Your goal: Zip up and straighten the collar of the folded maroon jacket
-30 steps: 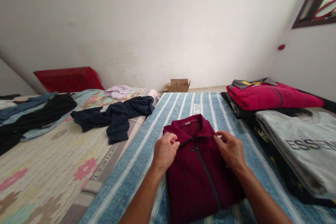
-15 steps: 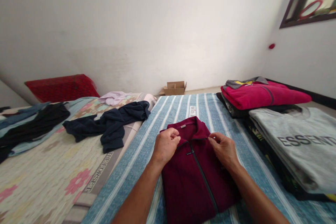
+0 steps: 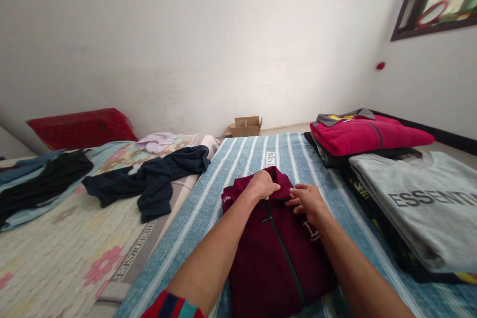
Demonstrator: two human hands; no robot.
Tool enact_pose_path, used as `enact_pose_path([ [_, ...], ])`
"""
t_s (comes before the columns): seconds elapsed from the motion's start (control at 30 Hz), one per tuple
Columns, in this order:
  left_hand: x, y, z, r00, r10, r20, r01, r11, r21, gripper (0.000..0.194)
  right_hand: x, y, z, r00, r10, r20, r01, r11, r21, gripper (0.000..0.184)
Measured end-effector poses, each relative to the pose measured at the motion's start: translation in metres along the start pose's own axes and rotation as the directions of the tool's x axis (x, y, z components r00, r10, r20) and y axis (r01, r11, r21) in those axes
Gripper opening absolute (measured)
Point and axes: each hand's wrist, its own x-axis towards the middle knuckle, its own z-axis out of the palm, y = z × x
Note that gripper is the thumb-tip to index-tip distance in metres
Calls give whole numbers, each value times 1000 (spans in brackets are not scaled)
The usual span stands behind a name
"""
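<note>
A folded maroon zip-up jacket (image 3: 257,263) lies front up, its collar pointing away from me and its dark zip running down the middle. White lettering shows on its chest, partly behind my right arm. My left hand (image 3: 264,185) is closed at the collar, fingers curled on the cloth; its fingertips are partly hidden. At the right collar tip, my right hand (image 3: 308,199) has its fingers apart, touching or just above the fabric.
Right of the jacket are folded stacks, one topped by a grey sweatshirt (image 3: 428,203), another by a pink jacket (image 3: 365,134). Left, a navy garment (image 3: 156,174) and dark trousers (image 3: 52,179) lie on a floral mat (image 3: 59,243). A cardboard box (image 3: 244,126) is by the wall.
My left hand has moved right, from the left collar side across the neck opening. My right hand's fingers have loosened from their pinch and spread at the right collar tip.
</note>
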Motion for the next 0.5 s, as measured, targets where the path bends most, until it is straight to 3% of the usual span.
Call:
enact_pose_path([
  [0.2,0,-6,4,999,-43,0,43,998,-44,28,3,4,9,988,125,92,-140,972,187,30],
  [0.5,-1,-3,6,999,-46,11,46,994,-98,34,7,11,7,960,175,217,-248,892,377,42],
])
